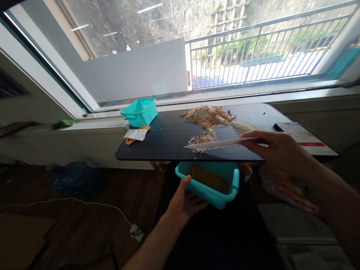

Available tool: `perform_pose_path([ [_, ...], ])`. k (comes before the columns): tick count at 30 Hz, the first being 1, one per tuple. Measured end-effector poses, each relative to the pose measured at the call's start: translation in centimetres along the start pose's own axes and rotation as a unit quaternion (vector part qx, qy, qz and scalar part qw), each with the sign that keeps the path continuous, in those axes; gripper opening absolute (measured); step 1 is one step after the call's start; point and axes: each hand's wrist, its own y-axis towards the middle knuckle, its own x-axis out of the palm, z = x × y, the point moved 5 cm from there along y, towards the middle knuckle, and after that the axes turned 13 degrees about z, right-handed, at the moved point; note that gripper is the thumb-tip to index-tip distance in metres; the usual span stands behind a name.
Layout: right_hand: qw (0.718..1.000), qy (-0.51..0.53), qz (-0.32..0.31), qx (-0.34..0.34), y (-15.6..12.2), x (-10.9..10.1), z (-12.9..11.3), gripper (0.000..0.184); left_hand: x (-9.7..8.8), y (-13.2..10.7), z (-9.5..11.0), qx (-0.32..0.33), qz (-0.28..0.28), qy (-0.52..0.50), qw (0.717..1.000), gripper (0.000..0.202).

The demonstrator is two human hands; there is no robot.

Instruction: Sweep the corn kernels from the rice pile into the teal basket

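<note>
My left hand (185,202) is closed on the near side of a turquoise plastic bin (202,192), its thumb over the rim. The bin is partly filled with small brown beans (208,179) and sits just below the front edge of the black tabletop (165,138). In my right hand (270,144) is a flat, white, knife-shaped piece (215,144), its tip pointing left; I cannot tell its material. It lies low over the tabletop, beside a small spread of beans and rice grains (201,139). Farther back, a mixed heap (206,115) of beans and rice connects with that spread.
A second turquoise bin (142,112) stands at the tabletop's back left, near a folded white and yellow cloth (137,134). White rice (244,126) lies right of the heap. A white box or book (303,138) is at the right end. The window railing (253,56) is behind.
</note>
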Motion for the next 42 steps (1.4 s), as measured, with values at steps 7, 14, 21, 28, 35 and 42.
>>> perform_pose_path([
  [7,1.0,0.003,0.006,-0.009,-0.1,-0.2,-0.6,0.036,0.0,0.0,0.0,-0.003,0.0,0.0,1.0,0.062],
  [14,1.0,0.004,-0.019,0.0,-0.2,0.5,-0.8,0.031,0.1,-0.3,0.3,0.003,0.007,-0.002,1.0,0.06],
  [21,1.0,0.006,0.002,0.019,-0.6,-0.8,-1.4,0.034,0.0,0.0,0.2,-0.001,0.004,-0.001,1.0,0.061],
  [28,0.999,-0.018,-0.013,0.041,-2.0,-1.3,-0.1,0.039,0.0,-0.1,0.3,0.0,0.006,0.0,1.0,0.062],
  [35,1.0,0.0,0.009,0.024,-1.8,-0.2,0.5,0.037,0.1,0.0,0.1,-0.002,0.009,0.003,1.0,0.06],
  [42,0.999,0.019,-0.016,0.023,-1.8,0.4,0.0,0.032,0.0,0.2,0.1,-0.008,0.01,0.002,1.0,0.06],
])
